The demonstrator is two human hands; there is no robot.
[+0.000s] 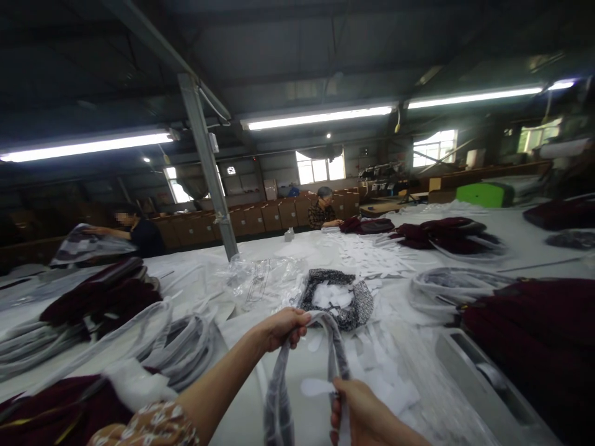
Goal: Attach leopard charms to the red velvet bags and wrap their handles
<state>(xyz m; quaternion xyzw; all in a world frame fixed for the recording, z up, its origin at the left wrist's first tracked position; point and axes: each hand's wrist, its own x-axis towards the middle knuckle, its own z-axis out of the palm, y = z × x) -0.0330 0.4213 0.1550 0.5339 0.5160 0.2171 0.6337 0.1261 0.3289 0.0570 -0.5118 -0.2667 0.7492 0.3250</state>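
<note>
My left hand [283,328] is closed around the top of a grey fabric strip [279,384] that loops over and hangs down toward me. My right hand [357,412] pinches the other side of the same strip lower down, near the bottom edge of the view. Just beyond my hands lies a speckled black-and-white fabric piece [357,303] with white scraps on it. White paper-like cut pieces [381,365] litter the white table [288,251] around it.
Dark red garment stacks [534,328] lie right, with more at left [106,294]. Coils of grey strips [186,347] sit left of my arm. Clear plastic bags [260,279] lie ahead. A steel post [209,167] rises from the table. Two people [323,210] work at the far side.
</note>
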